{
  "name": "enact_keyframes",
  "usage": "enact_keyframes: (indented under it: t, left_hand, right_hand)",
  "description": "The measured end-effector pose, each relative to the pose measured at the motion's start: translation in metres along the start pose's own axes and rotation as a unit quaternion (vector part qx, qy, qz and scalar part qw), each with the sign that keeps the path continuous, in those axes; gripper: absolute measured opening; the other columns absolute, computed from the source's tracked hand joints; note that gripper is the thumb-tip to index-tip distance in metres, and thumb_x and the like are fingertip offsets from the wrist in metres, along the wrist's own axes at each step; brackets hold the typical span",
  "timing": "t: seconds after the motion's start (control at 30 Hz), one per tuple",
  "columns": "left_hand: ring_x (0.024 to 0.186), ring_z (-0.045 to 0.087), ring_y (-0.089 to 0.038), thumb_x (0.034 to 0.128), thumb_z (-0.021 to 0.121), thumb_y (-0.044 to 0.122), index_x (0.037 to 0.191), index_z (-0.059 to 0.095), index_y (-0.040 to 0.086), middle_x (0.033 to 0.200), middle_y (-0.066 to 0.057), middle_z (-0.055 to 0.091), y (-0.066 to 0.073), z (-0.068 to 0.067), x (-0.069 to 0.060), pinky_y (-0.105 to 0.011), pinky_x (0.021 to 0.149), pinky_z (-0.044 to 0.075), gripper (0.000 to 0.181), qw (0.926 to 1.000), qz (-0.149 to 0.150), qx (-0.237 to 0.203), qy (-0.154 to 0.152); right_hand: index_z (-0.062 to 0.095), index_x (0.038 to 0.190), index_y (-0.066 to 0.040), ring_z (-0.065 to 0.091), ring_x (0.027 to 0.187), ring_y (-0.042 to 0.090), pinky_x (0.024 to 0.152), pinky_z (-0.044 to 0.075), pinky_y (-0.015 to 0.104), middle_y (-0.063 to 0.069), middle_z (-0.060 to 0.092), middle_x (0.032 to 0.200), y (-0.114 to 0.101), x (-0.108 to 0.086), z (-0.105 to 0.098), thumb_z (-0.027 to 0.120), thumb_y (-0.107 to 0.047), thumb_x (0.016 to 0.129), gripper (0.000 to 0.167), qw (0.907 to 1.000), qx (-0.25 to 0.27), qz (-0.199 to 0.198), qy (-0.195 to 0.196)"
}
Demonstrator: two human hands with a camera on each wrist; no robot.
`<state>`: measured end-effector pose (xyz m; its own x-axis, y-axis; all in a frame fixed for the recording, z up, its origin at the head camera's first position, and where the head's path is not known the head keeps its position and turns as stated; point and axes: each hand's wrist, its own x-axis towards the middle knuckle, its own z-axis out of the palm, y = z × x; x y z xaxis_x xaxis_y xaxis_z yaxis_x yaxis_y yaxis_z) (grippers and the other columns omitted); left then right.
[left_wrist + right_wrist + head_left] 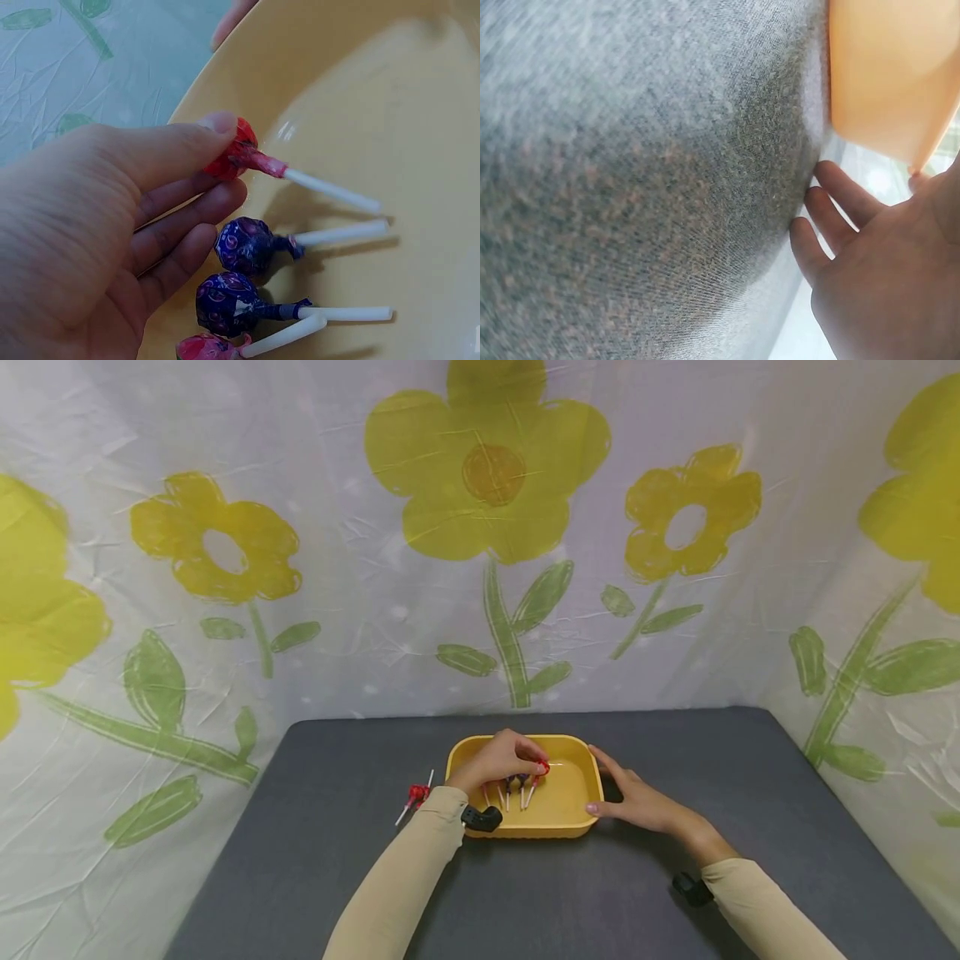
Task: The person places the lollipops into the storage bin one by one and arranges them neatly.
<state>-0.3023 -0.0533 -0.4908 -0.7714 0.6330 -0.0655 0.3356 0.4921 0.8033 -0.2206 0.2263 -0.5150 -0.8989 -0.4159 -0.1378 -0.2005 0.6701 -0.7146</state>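
My left hand [498, 760] reaches over a yellow tray [576, 789] and pinches a red-wrapped lollipop [241, 154] by its head, between thumb and fingers. The lollipop's white stick points away from the palm. Beneath it in the left wrist view, two dark blue wrapped lollipops [246, 246] and a pink one [206, 347] lie in a row on the tray floor. My right hand [645, 802] is at the tray's right end, fingers spread, its thumb touching the rim. In the right wrist view, fingers [840, 232] extend beside the tray wall.
Red lollipops [417, 792] lie on the dark grey table [352, 860], just left of the tray and partly behind the left sleeve. A flower-printed curtain [375, 635] stands behind and at both sides of the table.
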Motion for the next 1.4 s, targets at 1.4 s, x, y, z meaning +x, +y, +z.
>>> enact_keyframes:
  t: [1.4]
  left_hand:
    - [0.063, 0.063, -0.022, 0.0879, 0.076, 0.024, 0.095, 0.078, 0.018, 0.083, 0.0, 0.076, -0.0006, 0.0045, -0.0026, -0.031, 0.055, 0.054, 0.01, 0.9997, -0.014, 0.018, -0.011]
  right_hand:
    - [0.002, 0.16, -0.03, 0.025, 0.146, 0.048, 0.108, 0.028, 0.073, 0.018, 0.036, 0.157, -0.002, -0.001, 0.0024, 0.065, -0.052, 0.091, 0.097, 0.9999, 0.006, -0.009, 0.011]
